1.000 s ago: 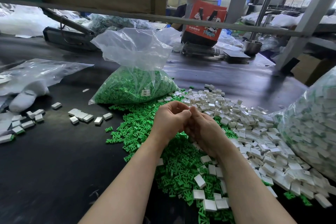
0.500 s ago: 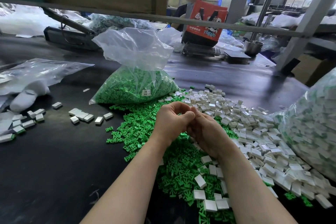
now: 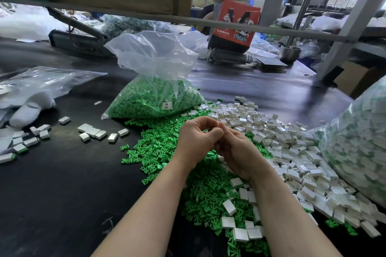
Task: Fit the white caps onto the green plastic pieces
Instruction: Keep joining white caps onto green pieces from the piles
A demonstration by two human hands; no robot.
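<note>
Pressing both hands together over the heap, I work a piece I can't see: left hand (image 3: pixel 197 142) & right hand (image 3: pixel 236 152) meet knuckle to knuckle, fingers (image 3: pixel 208 121) curled in tight around whatever sits betw. them, hidden from the head view. Small white rectangular plastic caps (image 3: pixel 292 148) lie loose on the dark table (image 3: pixel 62 183) at right; small green T-shaped plastic pieces (image 3: pixel 158 148) are spread at centre, directly below my wrists. Both prob. v. light, stiff, slick; best pinched by the flat sides w/ fingertips, cap mouth toward the green stem. Clear plastic bag (image 3: pixel 154 98), top open, is part-filled w/ green pieces. A second clear bag (image 3: pixel 359 144) at far right is packed w/ white-and-green parts, apparently capped. A few white parts (image 3: pixel 94 131) lie in a row at left.
</note>
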